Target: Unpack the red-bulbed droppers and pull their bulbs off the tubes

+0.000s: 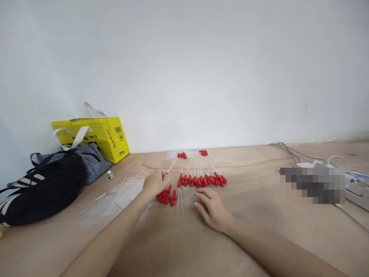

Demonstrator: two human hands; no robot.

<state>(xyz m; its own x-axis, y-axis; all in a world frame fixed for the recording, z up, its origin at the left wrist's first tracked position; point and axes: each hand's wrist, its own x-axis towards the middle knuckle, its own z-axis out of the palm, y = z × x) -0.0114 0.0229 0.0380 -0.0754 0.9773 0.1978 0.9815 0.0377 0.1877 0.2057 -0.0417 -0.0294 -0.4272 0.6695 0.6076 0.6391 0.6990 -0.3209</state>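
My left hand [153, 183] is closed on a dropper [171, 166], its clear tube pointing up and to the right and a bit of red bulb showing at the fingertips. Just below that hand lies a small pile of loose red rubber bulbs [165, 197]. Fingers stretched and slightly apart, my right hand [213, 209] rests at the right end of a row of bare clear tubes [186, 200]. Whether its fingertips touch the tubes is unclear. Beyond them, several droppers with red bulbs [201, 180] lie side by side, tubes pointing to the wall.
Clear plastic bags [115, 198] spread left of my left arm. Another bag [191, 154] with red-bulbed droppers lies by the wall. A small bottle [110, 175], yellow bag [115, 138], striped bag [93, 161] and black bag [49, 188] stand left. Cables and a power strip [357, 189] are right.
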